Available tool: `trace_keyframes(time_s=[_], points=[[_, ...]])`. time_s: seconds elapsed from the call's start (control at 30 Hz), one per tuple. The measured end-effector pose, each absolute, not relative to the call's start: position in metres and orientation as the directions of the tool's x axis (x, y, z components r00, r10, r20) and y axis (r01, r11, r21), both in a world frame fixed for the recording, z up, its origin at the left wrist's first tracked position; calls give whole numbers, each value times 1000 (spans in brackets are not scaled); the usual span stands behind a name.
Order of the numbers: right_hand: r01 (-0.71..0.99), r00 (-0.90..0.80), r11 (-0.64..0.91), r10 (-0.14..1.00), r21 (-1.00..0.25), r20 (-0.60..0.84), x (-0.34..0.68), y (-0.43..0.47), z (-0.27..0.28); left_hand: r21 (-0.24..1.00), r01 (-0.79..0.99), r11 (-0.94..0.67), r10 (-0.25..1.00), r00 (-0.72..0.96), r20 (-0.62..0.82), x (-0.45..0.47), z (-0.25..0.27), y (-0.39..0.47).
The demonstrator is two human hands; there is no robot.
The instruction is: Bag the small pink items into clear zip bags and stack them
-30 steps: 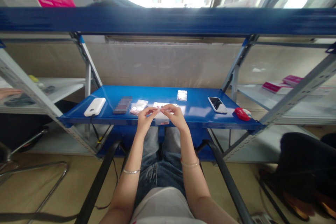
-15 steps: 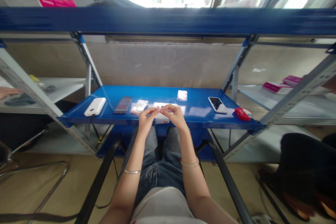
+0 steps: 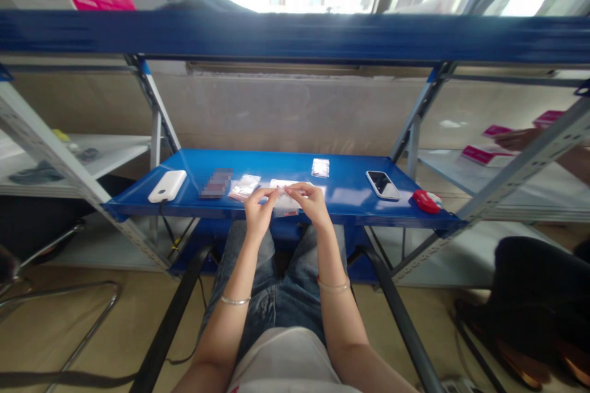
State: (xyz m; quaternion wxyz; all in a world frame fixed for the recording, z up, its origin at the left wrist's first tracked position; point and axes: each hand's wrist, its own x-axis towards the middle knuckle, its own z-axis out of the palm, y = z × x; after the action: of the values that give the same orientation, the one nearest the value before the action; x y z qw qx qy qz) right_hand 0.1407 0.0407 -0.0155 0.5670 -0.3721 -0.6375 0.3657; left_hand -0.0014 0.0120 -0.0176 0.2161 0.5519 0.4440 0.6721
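Both hands meet at the front edge of the blue shelf (image 3: 345, 199), fingertips close together. The fingers of my left hand (image 3: 259, 209) are pinched, and so are those of my right hand (image 3: 313, 201). Between and below the fingertips hangs what looks like a small clear plastic bag (image 3: 287, 204) with some reddish print at its bottom. Its contents are too small to make out. Behind the fingers lies a white sheet or packet (image 3: 276, 183), partly covered. Just left of my left hand is a pile of clear plastic bags (image 3: 244, 186).
A white power bank (image 3: 168, 186) with a cable lies left, beside a blurred-out item (image 3: 216, 184). Another small bag (image 3: 320, 167) lies farther back. To the right are a phone (image 3: 383, 185) and a red object (image 3: 426, 201). Another person's hand (image 3: 520, 138) is at pink boxes on the neighbouring shelf.
My fingertips have shifted slightly, with a small gap between the hands, and my legs have spread. At right, another person's hand has come to the pink boxes; the hand at far left is gone.
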Motion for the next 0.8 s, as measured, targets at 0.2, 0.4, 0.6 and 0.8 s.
trace_keyframes(time_s=[0.2,0.4,0.6,0.8], points=[[-27,11,403,915,-915,403,138,46,-22,833,228,-504,772,-314,553,0,-19,13],[23,-56,446,894,-895,444,142,46,-20,830,234,-506,755,-344,558,-5,-23,16],[-25,-240,445,867,-895,438,152,46,-23,847,229,-480,761,-372,532,-10,-27,19],[-67,-271,342,898,-937,347,149,48,-25,904,56,-423,802,-441,403,-11,-32,24]])
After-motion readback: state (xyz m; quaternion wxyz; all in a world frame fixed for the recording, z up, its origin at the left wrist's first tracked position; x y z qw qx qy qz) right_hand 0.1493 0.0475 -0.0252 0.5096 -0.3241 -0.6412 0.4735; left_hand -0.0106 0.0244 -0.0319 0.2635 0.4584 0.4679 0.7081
